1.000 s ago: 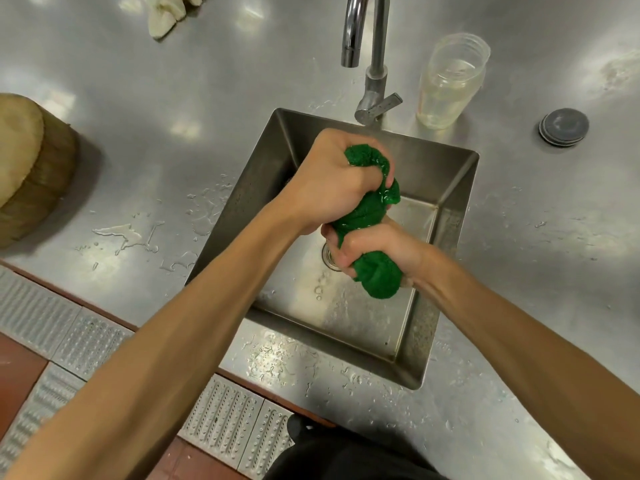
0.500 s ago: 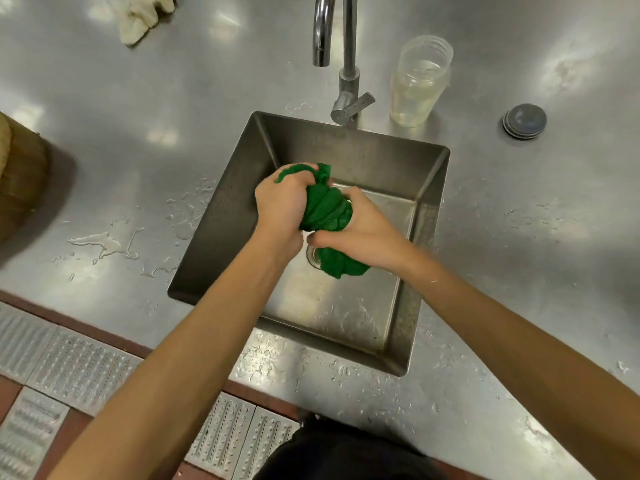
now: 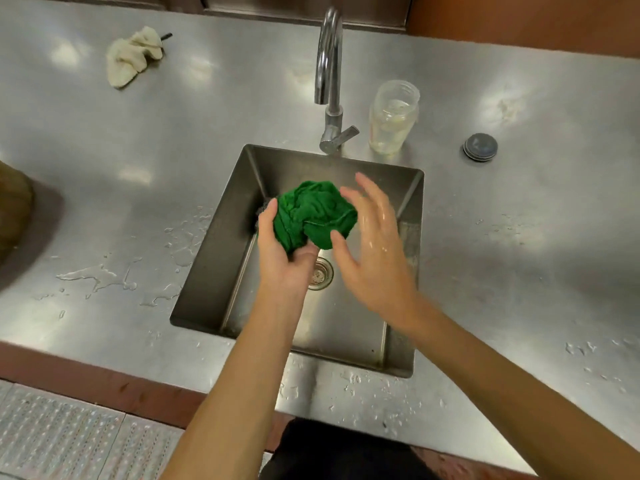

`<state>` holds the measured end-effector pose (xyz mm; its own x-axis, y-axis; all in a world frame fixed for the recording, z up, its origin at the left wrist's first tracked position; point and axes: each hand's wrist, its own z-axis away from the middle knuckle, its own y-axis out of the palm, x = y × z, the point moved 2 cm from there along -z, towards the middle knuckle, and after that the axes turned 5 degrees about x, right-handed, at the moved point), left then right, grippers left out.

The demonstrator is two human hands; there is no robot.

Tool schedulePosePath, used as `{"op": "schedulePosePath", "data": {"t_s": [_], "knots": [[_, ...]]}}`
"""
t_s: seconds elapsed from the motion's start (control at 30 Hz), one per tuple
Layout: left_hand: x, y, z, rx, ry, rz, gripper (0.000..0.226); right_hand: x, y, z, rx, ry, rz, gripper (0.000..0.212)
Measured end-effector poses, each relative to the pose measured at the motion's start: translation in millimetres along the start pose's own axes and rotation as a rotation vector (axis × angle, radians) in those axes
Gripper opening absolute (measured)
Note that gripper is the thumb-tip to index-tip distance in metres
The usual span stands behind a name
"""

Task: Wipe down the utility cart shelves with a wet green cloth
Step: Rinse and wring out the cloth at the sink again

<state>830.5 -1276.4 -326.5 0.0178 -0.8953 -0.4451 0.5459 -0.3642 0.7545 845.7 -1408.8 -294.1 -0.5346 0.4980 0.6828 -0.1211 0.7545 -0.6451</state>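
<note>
Head view: my left hand (image 3: pixel 282 263) grips the bunched green cloth (image 3: pixel 313 213) from below, above the steel sink (image 3: pixel 221 265) and its drain (image 3: pixel 320 273). My right hand (image 3: pixel 375 251) is wet, fingers spread loose, just beside the cloth and holding nothing. A faucet (image 3: pixel 329 64) and a clear jar (image 3: pixel 393 117) stand behind the basin.

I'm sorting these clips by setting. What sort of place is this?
Probably a commercial kitchen or its washing-up area: a broad steel counter with a square sink set into it, a tall tap, and metal grating on the floor. The left hand holds a green cloth over the sink.
</note>
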Motion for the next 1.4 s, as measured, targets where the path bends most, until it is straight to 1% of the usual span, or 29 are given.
{"op": "schedulePosePath", "data": {"t_s": [0.07, 0.1, 0.13, 0.2, 0.23, 0.3, 0.37, 0.4, 0.43, 0.47, 0.57, 0.67, 0.73, 0.83, 1.0, 1.03, 1.1, 1.17, 1.23, 1.3, 1.4], "knots": [[-5.1, 4.8, -3.8, -0.008, -0.003, 0.012, 0.052, 8.7, 10.2, 17.6, 0.085, -0.108, 0.227, 0.063], [-5.5, 9.0, -2.2, -0.013, -0.01, -0.003, 0.045, 9.7, 17.5, 22.3, 0.138, -0.108, 0.317, 0.067], [-4.0, 13.2, 2.1, -0.011, -0.028, -0.022, 0.038, 9.3, 24.6, 23.8, 0.168, -0.077, 0.382, 0.07], [3.3, 22.0, 12.5, 0.004, -0.09, -0.047, 0.027, 7.2, 33.1, 16.5, 0.15, 0.049, 0.457, 0.077], [6.4, 25.2, 16.7, 0.01, -0.114, -0.061, 0.023, 6.2, 34.3, 10.1, 0.122, 0.114, 0.468, 0.082], [6.4, 27.6, 18.9, 0.022, -0.121, -0.105, 0.018, 7.0, 33.3, 0.1, 0.069, 0.171, 0.435, 0.086], [-2.5, 31.8, 17.6, 0.033, -0.107, -0.185, 0.017, 9.7, 31.8, -6.1, 0.072, 0.22, 0.385, 0.094], [-7.5, 33.1, 16.4, 0.034, -0.081, -0.253, 0.02, 10.7, 31.2, -8.9, 0.083, 0.263, 0.35, 0.097], [-12.0, 33.6, 14.1, 0.022, -0.044, -0.331, 0.024, 11.4, 31.4, -11.9, 0.095, 0.318, 0.318, 0.095], [-16.4, 33.4, 11.4, 0.009, 0.007, -0.412, 0.025, 11.9, 31.7, -15.2, 0.099, 0.374, 0.305, 0.086], [-29.5, 35.1, 4.4, 0.005, 0.139, -0.606, 0.025, 14.3, 30.7, -25.8, 0.153, 0.494, 0.349, 0.044], [-38.1, 36.7, -4.5, 0.051, 0.23, -0.764, 0.027, 13.9, 27.1, -29.9, 0.266, 0.534, 0.249, 0.016], [-37.1, 35.8, -5.8, 0.076, 0.238, -0.782, 0.025, 10.5, 25.2, -31.1, 0.341, 0.533, 0.193, 0.002], [-32.4, 34.2, -6.1, 0.068, 0.203, -0.76, 0.026, 2.4, 25.9, -30.7, 0.376, 0.522, 0.164, 0.009], [-22.5, 33.2, -11.9, 0.068, 0.177, -0.78, 0.025, -10.4, 22.3, -27.7, 0.371, 0.541, 0.09, 0.009], [-20.9, 34.5, -11.8, 0.077, 0.175, -0.784, 0.024, -13.4, 21.8, -27.7, 0.38, 0.542, 0.054, 0.01], [-20.1, 37.7, -12.3, 0.13, 0.186, -0.823, 0.024, -19.3, 22.5, -26.7, 0.404, 0.552, -0.084, 0.02], [-19.9, 41.6, -13.3, 0.193, 0.205, -0.88, 0.025, -23.1, 19.4, -25.8, 0.454, 0.586, -0.214, 0.032], [-18.9, 47.4, -12.0, 0.234, 0.215, -0.929, 0.027, -26.3, 14.3, -24.4, 0.514, 0.628, -0.339, 0.036], [-16.1, 51.3, -11.5, 0.256, 0.22, -0.961, 0.027, -27.5, 9.1, -24.3, 0.521, 0.642, -0.401, 0.036], [-13.8, 50.2, -13.7, 0.235, 0.198, -0.968, 0.032, -30.9, 1.4, -24.2, 0.454, 0.593, -0.33, 0.024]]}}
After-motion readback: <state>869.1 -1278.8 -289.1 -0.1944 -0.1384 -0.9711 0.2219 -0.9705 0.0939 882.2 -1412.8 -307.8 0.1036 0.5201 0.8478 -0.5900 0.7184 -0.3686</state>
